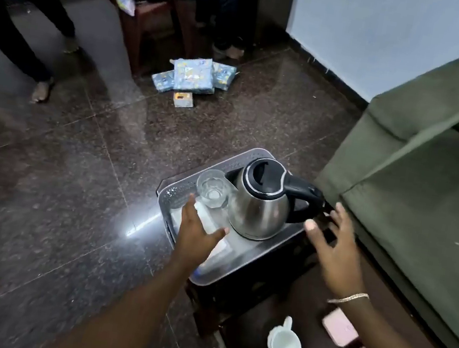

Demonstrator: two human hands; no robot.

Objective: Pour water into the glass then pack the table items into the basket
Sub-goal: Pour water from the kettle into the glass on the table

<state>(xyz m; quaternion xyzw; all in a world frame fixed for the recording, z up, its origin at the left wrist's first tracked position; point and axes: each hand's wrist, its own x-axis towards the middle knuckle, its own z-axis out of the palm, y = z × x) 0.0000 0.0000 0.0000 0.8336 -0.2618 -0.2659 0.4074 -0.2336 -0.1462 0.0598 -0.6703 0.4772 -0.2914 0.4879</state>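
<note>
shiny steel kettle (259, 208), clear glass (213, 188), polished stone floor (54, 191)

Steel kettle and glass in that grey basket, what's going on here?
A perforated grey plastic basket on a dark table holds a stainless steel kettle with a black handle, a clear faceted glass and a clear plastic bottle lying flat. The person's left hand lies over the bottle; its grip is unclear. The right hand hovers open beside the kettle's handle. Two white cups sit on the table.
</note>
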